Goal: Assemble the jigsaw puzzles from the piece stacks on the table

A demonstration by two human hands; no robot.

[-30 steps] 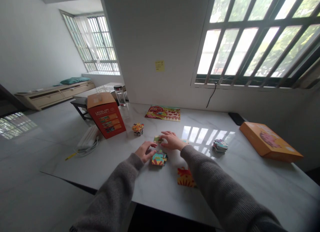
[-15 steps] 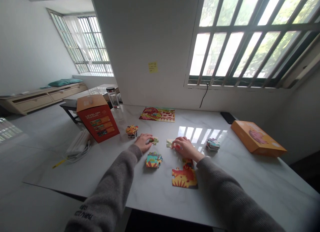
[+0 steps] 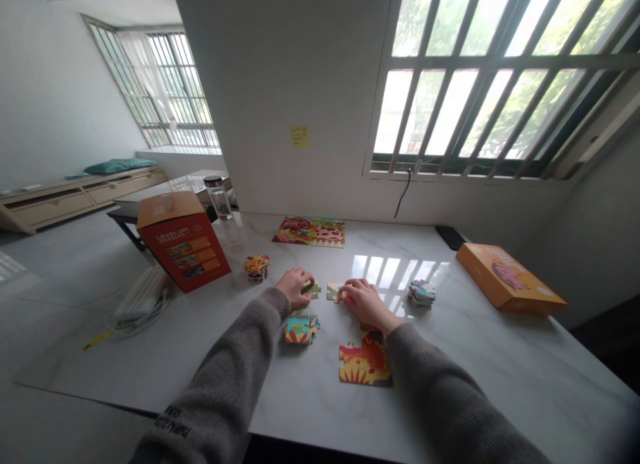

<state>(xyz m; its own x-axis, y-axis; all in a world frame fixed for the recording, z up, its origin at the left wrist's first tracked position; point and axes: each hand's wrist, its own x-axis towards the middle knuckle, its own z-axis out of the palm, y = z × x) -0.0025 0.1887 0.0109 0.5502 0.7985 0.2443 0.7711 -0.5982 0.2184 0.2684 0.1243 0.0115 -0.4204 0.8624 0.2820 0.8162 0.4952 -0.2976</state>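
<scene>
My left hand (image 3: 296, 286) rests on the table with its fingers curled on a green puzzle piece (image 3: 313, 291). Across a narrow gap lies a pale green puzzle piece (image 3: 333, 292), its right side under the fingers of my right hand (image 3: 364, 301). Nearer to me, a stack of puzzle pieces (image 3: 300, 329) with a turquoise and yellow top sits below my left hand. Under my right wrist, a joined red and yellow puzzle section (image 3: 366, 363) lies flat, its upper part partly covered by the hand and sleeve.
Further puzzle stacks stand at left (image 3: 257, 267) and right (image 3: 422, 294). A farm picture card (image 3: 310, 232) lies by the wall. A red puzzle box (image 3: 185, 244), a glass bottle (image 3: 219, 199), a power strip (image 3: 145, 294), an orange box (image 3: 510, 277) and a black phone-like slab (image 3: 450, 237) surround the work.
The gap between the two green pieces has narrowed, as my left hand moved its piece rightward toward the other. The whole view has shifted slightly.
</scene>
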